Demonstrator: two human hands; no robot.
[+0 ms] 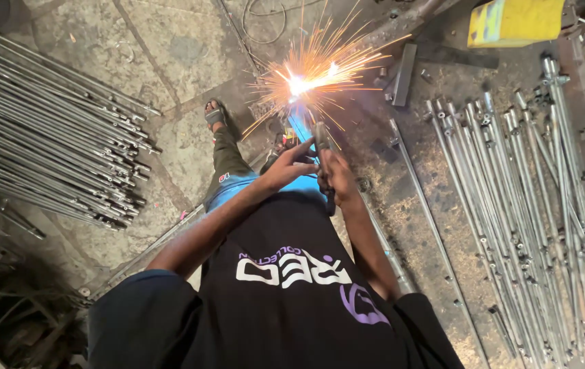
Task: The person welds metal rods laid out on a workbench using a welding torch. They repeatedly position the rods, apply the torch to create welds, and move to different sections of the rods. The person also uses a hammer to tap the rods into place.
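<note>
- Both hands sit close together just ahead of the chest; the left hand (291,164) rests with fingers spread on a blue part of the tool, the right hand (337,179) is clenched round the dark handle of the welding holder (321,147); that two-handed brace looks right for a steady tip.
- Just beyond the fingers the arc (298,85) burns white with sparks flying every way; I'd judge it wise to keep the fingers back from it, and the wrists locked.
- The thin steel rod (436,225) in work seems to run along the floor beside the right hand, though its joint is lost in the glare.
- Further right lies a spread of finished rods (525,205); well off to the left, a stacked bundle of rods (46,130); a sandalled foot (216,115) stands near the sparks.
</note>
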